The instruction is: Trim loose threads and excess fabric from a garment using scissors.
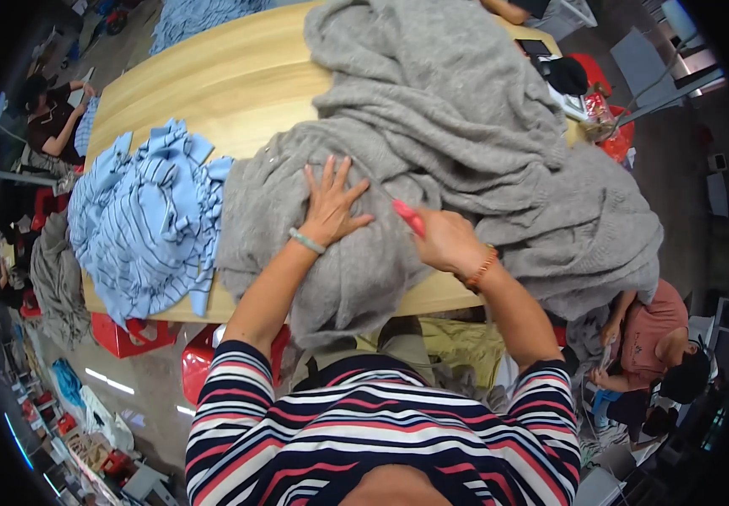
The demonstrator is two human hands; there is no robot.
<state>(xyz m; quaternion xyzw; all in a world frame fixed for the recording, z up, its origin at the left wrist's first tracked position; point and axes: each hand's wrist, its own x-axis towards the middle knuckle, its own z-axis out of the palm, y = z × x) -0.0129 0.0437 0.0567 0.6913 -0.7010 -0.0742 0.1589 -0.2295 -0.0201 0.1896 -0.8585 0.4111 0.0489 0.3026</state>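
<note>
A grey knitted garment (352, 278) lies spread on the wooden table in front of me, its lower edge hanging over the near side. My left hand (331, 202) rests flat on it, fingers spread, with a pale bangle at the wrist. To its right, my right hand (451, 242) is closed around a small tool with a pinkish-red handle (408, 218). A thin dark tip seems to point from the handle up and left over the knit; its exact kind is blurred. More grey knitwear (440, 84) is heaped beyond and to the right.
Blue striped garments (150, 219) are piled on the table's left. Bare tabletop (238, 80) shows behind them. A black cap (565, 76) and a phone (533, 48) lie at the far right. Red stools (133, 336) stand below the near edge. A person in pink (655, 333) sits at right.
</note>
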